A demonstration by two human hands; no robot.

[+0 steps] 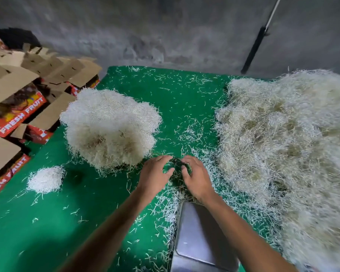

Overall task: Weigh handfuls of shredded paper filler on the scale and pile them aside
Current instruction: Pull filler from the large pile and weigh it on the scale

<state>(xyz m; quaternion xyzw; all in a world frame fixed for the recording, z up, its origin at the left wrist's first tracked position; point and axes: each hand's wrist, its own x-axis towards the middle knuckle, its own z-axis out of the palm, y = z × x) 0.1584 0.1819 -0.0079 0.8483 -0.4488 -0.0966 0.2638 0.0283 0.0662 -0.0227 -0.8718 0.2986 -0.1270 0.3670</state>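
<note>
While both hands, left hand (155,174) and right hand (196,178), hover with fingers spread, gripping nothing, the steel scale pan (194,236) sits bare at the green mat's (47,232) near edge.

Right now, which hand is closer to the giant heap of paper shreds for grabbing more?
The right hand. The big heap lies on its side of the green table, a short reach away. The left hand would have to cross over it. Both hover open, so likely the right.
</note>
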